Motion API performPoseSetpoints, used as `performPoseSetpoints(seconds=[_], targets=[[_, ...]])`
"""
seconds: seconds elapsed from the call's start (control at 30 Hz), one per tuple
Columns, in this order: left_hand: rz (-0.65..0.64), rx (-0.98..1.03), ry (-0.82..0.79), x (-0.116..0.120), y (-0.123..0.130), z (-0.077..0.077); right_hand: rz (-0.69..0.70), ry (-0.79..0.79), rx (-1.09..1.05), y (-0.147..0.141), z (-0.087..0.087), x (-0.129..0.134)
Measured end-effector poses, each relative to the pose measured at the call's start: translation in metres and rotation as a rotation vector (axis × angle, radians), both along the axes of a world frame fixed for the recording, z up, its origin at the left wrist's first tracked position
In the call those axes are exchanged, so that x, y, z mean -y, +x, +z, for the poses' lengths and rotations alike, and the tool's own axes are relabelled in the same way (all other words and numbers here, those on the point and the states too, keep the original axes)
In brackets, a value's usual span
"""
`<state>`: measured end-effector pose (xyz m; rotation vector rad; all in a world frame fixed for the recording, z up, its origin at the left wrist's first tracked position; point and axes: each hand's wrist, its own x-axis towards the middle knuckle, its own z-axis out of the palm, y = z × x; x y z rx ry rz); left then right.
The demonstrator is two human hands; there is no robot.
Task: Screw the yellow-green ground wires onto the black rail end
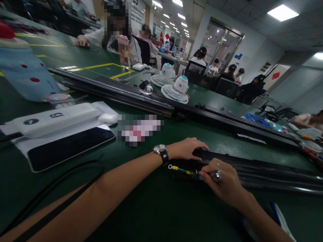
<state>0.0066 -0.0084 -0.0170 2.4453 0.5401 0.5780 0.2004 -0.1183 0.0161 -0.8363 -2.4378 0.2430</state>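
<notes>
On the green tabletop (141, 208), the left hand (188, 148) arches over the black strip (262, 169), grip impossible to tell, while the right hand (222, 178) pinches its fingers closed at the green-and-yellow wire (183, 170) by the strip's end

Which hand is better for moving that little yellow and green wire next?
Probably the right hand: its fingertips are close beside the wire. The left hand's fingers are farther away, by the black strip.
</notes>
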Motion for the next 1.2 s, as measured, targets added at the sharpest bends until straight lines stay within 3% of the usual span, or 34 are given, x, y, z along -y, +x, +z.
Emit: performPoseSetpoints(seconds=[0.13,0.33,0.53,0.77,0.83,1.0,1.2], targets=[[0.008,-0.009,-0.001,0.0,0.001,0.0,-0.069,0.028,-0.008,0.006,0.0,-0.002],[0.014,-0.019,0.018,0.0,0.001,-0.001,-0.056,-0.142,-0.117,0.002,0.004,0.005],[-0.003,-0.014,0.044,0.0,0.001,0.0,-0.053,-0.242,-0.03,-0.003,0.001,0.005],[0.0,-0.025,0.031,0.0,0.002,0.001,-0.205,-0.137,-0.008,0.008,0.0,-0.002],[0.005,-0.027,0.026,0.0,0.002,0.0,-0.159,-0.121,-0.038,0.009,0.002,-0.001],[-0.002,-0.029,0.018,0.0,0.001,0.001,0.124,-0.086,0.06,0.008,0.006,0.003],[-0.004,-0.055,0.028,0.0,0.0,0.002,0.127,0.031,0.081,0.019,0.0,-0.003]])
